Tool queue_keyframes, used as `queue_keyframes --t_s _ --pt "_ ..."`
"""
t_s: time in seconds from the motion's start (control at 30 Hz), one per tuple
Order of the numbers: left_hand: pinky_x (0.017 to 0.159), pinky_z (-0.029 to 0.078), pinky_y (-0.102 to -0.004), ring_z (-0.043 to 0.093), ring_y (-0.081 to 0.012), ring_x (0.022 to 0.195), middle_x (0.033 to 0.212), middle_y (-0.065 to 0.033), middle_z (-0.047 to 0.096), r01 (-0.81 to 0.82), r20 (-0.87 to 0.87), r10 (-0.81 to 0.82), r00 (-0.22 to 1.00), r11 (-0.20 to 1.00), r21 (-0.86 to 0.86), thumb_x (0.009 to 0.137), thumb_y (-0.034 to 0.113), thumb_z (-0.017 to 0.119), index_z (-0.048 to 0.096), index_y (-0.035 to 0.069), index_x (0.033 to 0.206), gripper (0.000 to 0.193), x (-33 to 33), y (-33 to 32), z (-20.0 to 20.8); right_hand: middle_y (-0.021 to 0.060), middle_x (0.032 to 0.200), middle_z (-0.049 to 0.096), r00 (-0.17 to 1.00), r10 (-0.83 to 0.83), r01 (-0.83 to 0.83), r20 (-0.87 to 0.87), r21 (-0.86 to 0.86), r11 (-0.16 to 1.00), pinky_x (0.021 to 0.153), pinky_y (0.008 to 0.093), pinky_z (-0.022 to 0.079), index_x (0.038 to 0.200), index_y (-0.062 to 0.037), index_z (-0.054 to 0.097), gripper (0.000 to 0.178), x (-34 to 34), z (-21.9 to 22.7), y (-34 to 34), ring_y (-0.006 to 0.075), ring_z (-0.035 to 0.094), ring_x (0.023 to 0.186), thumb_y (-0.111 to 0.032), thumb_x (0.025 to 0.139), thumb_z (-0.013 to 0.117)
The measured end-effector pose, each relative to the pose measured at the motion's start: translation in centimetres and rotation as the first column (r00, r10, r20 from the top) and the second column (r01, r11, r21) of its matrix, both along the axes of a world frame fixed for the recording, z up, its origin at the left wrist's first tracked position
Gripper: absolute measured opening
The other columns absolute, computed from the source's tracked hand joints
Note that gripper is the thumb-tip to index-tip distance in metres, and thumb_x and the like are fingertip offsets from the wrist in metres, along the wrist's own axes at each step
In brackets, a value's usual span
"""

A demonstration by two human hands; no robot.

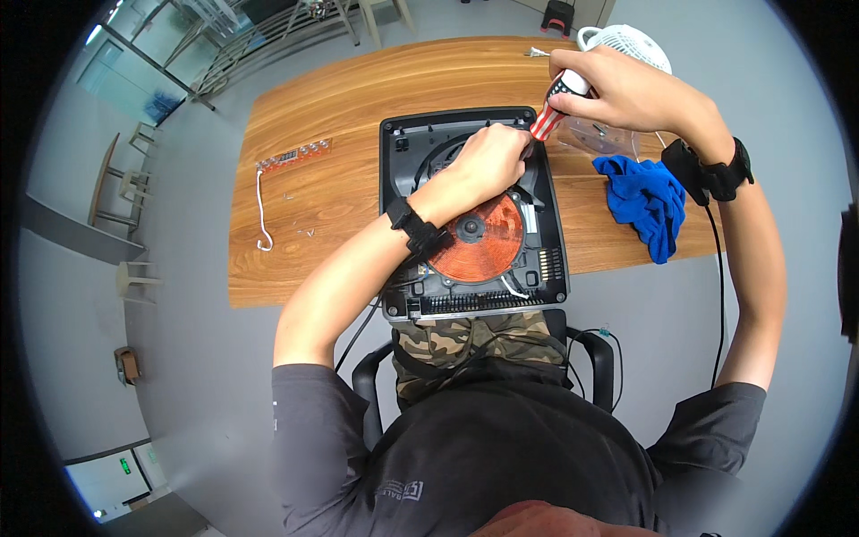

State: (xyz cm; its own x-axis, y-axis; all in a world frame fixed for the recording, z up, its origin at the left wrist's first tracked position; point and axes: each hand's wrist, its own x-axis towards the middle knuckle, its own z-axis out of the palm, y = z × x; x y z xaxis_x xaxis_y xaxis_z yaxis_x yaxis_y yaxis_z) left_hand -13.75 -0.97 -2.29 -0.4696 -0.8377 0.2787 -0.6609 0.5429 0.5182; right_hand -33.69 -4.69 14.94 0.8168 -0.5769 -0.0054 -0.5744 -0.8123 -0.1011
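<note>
- The right hand (601,88) gripped a screwdriver (542,122), its fingers wrapped around the red, white and dark handle, which was tilted with its lower end toward the case.
- The left hand (492,159) was at the far right part of the case, its fingers curled and close together just beside the screwdriver's lower end; whether they pinched anything could not be told.
- The open black case (413,152) lay on the wooden table (340,100), its near end reaching past the table's edge toward the person's camouflage trousers (438,345).
- Inside the case, a round copper-coloured coil (488,255) sat nearer the person than the left hand, partly covered by the left wrist.
- A white wire (514,287) lay near the coil's lower right side.
- To the left of the case, well apart, a narrow circuit board (293,157) lay on the table, with a white cable (261,208) running from its left end toward the person.
- A few small pieces (306,233) lay between that cable and the case.
- To the right of the case, a crumpled blue cloth (646,204) lay near the table's edge.
- Beyond the cloth stood a white fan (633,43), partly hidden by the right hand.
</note>
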Motion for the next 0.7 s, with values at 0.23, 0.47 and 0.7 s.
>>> queue_keyframes --t_s 0.23,0.47,0.7 --pt "0.077 0.057 -0.0532 0.069 -0.0461 0.085 0.082 -0.0264 0.069 -0.047 0.087 0.054 0.995 0.995 -0.084 0.078 0.006 0.068 0.068 -0.001 0.088 0.012 2.2 -0.1 -0.6 0.0250 0.080 0.068 0.984 0.117 -0.125 0.137 0.053 0.991 0.070 0.0437 0.054 0.104 0.0045 0.062 0.044 1.3 -1.0 -0.5 0.0392 0.069 0.076 -0.036 0.092 0.074" --pt "0.079 0.058 -0.0508 0.070 -0.0455 0.086 0.085 -0.0264 0.071 -0.097 -0.007 0.097 0.995 0.995 0.018 0.077 0.005 0.072 0.070 -0.002 0.089 0.014 2.7 1.8 0.0 0.0258 0.080 0.064 0.997 0.056 -0.060 0.049 0.077 0.995 0.070 0.0428 0.052 0.103 0.0054 0.061 0.046 5.2 0.7 0.9 0.0380 0.066 0.074 -0.037 0.092 0.075" --pt "0.078 0.058 -0.0502 0.071 -0.0453 0.087 0.086 -0.0262 0.071 -0.085 0.016 0.084 0.996 0.996 0.010 0.076 0.004 0.073 0.071 -0.001 0.091 0.016 3.2 2.3 -0.3 0.0245 0.077 0.063 0.996 0.068 -0.071 0.052 0.073 0.995 0.068 0.0411 0.052 0.103 0.0058 0.061 0.047 4.8 0.0 1.4 0.0358 0.064 0.070 -0.037 0.091 0.076"
